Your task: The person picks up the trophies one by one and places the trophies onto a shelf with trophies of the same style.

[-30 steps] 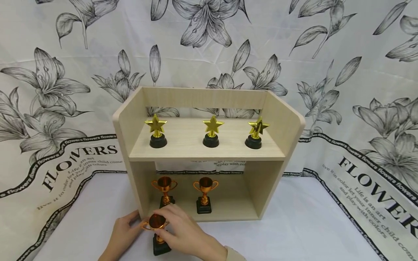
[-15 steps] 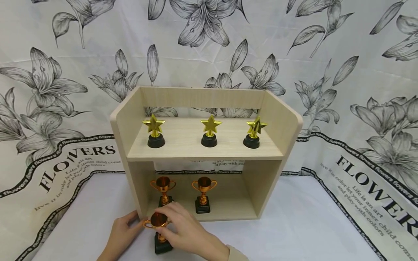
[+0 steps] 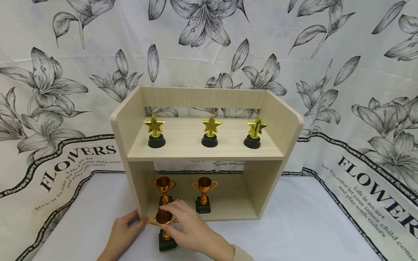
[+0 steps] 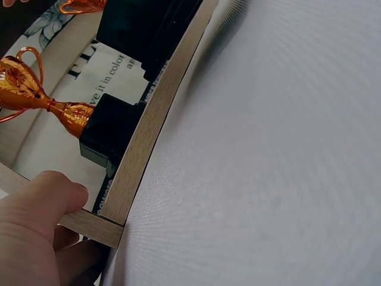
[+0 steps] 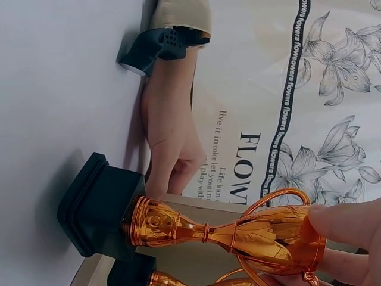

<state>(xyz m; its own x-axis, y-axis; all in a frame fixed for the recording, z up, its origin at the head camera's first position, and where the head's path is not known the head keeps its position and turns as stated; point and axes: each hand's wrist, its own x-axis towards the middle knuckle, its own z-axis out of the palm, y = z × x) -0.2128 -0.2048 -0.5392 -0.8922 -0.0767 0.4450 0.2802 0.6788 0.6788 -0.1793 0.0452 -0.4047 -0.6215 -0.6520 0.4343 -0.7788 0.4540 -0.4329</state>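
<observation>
My right hand [image 3: 192, 228] pinches the rim of a bronze-coloured trophy cup [image 3: 168, 242] with a black square base. The trophy is upright in front of the left end of a pale wooden two-tier shelf [image 3: 205, 158]; whether its base touches the cloth I cannot tell. At the shelf's lower left corner, my left hand [image 3: 122, 232] grips the side panel, its thumb [image 4: 62, 192] on the inner face and fingers on the outer. Two matching trophies stand on the lower tier, a left one [image 3: 164, 185], its base partly hidden, and a middle one [image 3: 204, 186].
Three gold star trophies on round black bases stand along the upper tier: left [image 3: 154, 127], middle [image 3: 210, 127] and right [image 3: 255, 128]. White cloth [image 3: 310, 224] covers the table. A flower-printed curtain [image 3: 202, 69] hangs behind and at both sides.
My right hand has carried the trophy a little to the right and slightly toward the shelf. The left hand stays at the shelf's corner.
</observation>
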